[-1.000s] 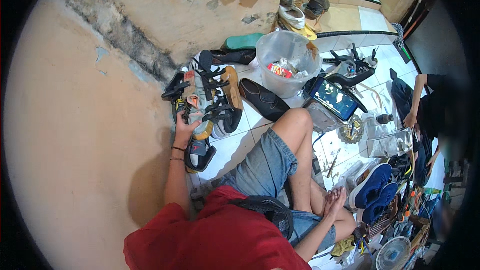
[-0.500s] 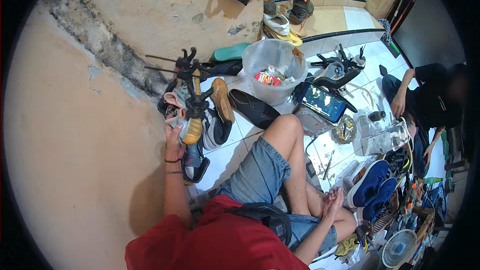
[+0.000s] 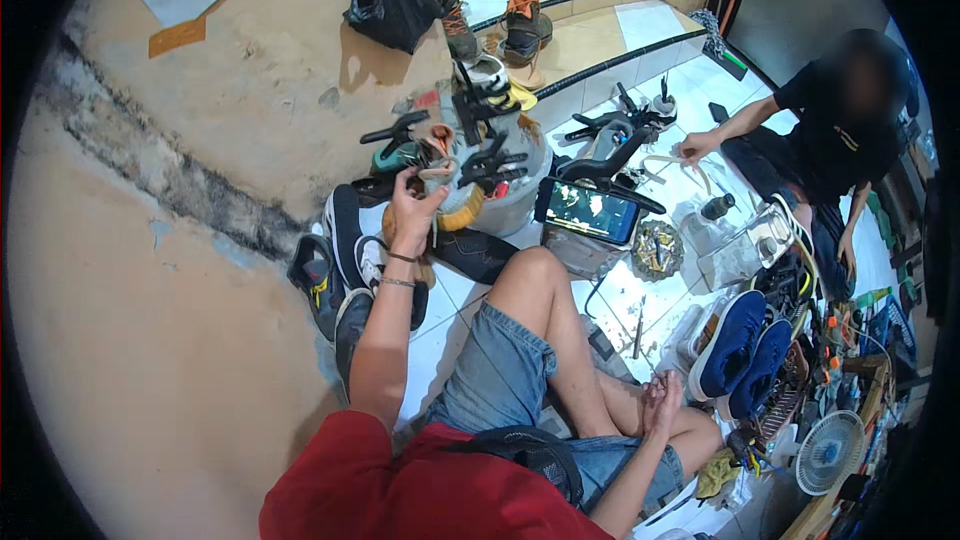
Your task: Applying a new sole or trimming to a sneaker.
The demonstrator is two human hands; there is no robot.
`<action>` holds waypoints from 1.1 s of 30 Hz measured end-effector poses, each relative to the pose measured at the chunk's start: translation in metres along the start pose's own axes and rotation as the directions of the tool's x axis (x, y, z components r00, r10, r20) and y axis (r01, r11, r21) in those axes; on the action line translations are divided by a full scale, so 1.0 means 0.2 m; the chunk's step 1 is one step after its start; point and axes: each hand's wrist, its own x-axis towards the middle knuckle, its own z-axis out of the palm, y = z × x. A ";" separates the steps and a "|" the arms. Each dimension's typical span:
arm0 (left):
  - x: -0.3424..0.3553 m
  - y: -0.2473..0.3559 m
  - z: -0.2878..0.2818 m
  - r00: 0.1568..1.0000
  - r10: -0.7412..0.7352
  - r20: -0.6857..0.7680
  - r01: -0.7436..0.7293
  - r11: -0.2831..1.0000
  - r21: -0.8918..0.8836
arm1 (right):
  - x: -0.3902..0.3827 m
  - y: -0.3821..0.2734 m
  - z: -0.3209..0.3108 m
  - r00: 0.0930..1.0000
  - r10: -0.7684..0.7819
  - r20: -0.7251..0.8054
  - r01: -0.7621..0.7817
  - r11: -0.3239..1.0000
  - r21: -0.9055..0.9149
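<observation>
My left hand [image 3: 415,208], arm reaching out, is closed around a shoe [image 3: 461,210] with a yellow-tan sole and a pinkish lining. Several black spring clamps [image 3: 492,162] grip this shoe, which I hold in the air in front of a whitish plastic bucket [image 3: 525,195] and partly over it. Low by my crossed legs, my right hand [image 3: 660,398] rests beside my foot with its fingers bent together; what they hold, if anything, cannot be made out. A pair of navy blue shoes [image 3: 727,340] stands just to the right of that hand.
Loose shoes [image 3: 345,240] lie along the wall at left. A phone [image 3: 588,210] leans on a box ahead, near another clamped shoe [image 3: 610,145]. At right sit a clear container [image 3: 740,265], a small fan [image 3: 830,452], tools and a seated person [image 3: 840,140].
My left hand has carried the clamped shoe right, from beside the wall to in front of the bucket. The other person's arm has reached out to a pale strip. My right hand stays put.
</observation>
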 end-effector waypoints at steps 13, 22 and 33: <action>0.01 0.00 0.00 0.999 0.024 -0.035 -0.008 0.911 0.413 | 0.03 -0.04 0.04 0.998 0.049 0.034 -0.050 0.998 0.034; -0.24 0.05 -0.47 0.981 -0.186 -0.059 0.195 0.930 0.313 | 0.03 -0.04 0.02 1.000 0.026 -0.003 -0.026 1.000 0.010; -0.67 -0.31 -0.63 0.830 -0.368 -0.419 0.552 0.437 0.710 | 0.01 -0.03 0.01 0.999 0.044 -0.005 -0.044 0.999 -0.033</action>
